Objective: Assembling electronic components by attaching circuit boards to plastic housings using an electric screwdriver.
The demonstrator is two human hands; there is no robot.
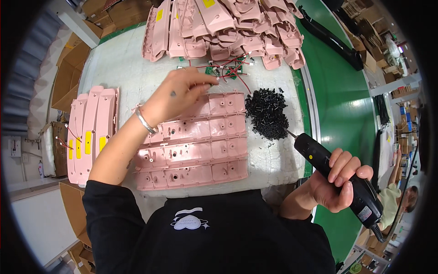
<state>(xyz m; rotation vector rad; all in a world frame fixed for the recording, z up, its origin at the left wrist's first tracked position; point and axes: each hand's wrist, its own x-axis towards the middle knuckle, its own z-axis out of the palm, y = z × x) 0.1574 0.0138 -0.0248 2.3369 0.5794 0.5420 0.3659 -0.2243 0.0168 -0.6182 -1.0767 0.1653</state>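
Head view: right hand [340, 180] clamped on black screwdriver [315, 153]; left hand [178, 93] near circuit boards [208, 71], grip unclear.

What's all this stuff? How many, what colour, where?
Front shells: four, pink, middle
Piled shells: many, pink, far side
Left shells: several, pink, left
Boards: several, green, beyond front shells
Wires: several, red, among boards
Screws: heap, black, right of front shells
Screwdriver: one, black, lower right
Tabletop: one, whitish, underneath
Long surface: one, green, right
Boxes: several, brown, left edge
Co-worker: one, light top, far right
Left hand: one, bare, near boards
Right hand: one, bare, gripping screwdriver
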